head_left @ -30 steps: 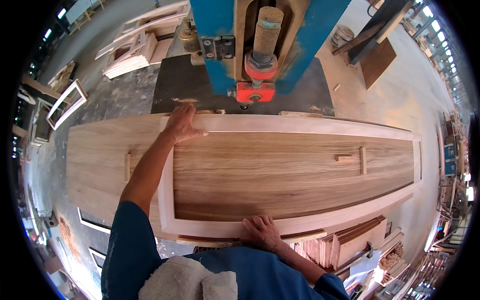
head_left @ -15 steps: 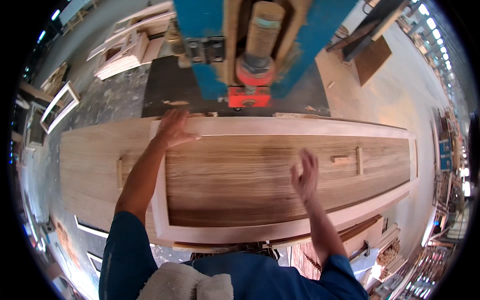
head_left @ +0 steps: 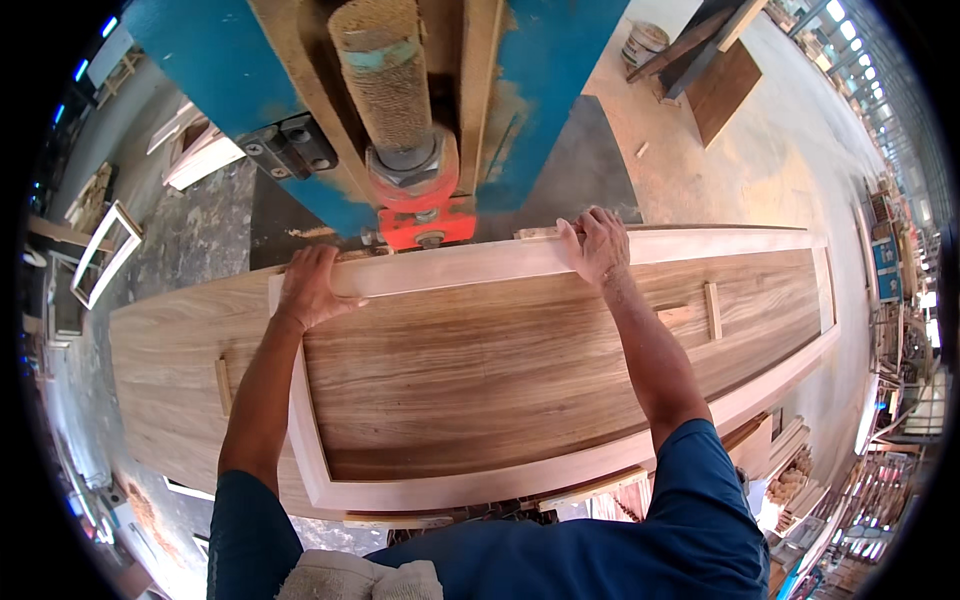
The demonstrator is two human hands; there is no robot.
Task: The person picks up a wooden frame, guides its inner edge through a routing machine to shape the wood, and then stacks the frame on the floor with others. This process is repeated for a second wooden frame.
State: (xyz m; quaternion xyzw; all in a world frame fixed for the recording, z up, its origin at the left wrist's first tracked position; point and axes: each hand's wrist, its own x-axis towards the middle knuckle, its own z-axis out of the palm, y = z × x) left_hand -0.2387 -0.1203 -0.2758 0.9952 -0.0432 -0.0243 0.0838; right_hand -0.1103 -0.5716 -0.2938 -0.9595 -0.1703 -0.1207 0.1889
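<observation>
The far rail of the pale wooden frame (head_left: 520,262) is being gripped from above by both hands. The left hand (head_left: 312,288) is being laid flat over the rail near the frame's left corner, its grip spread, fingers draped over the far edge. The right hand (head_left: 597,246) is being curled over the same rail further right, its grip pressed onto the wood with the fingertips hooked over the far side; whether the thumb is being tucked beneath cannot be told.

The frame is being held on top of the large wooden door panel (head_left: 480,370), which is stretching out below and to both sides of the two grips, toward the person. Just beyond the grips, between the hands, the red fitting (head_left: 425,215) of the blue machine (head_left: 540,70) is being met by the rail, with the sanding drum (head_left: 385,75) rising above it.

Compared with half a second ago, the right hand, then being lifted open above the panel's middle, is now being planted on the far rail, while the left hand is being kept near its corner.
</observation>
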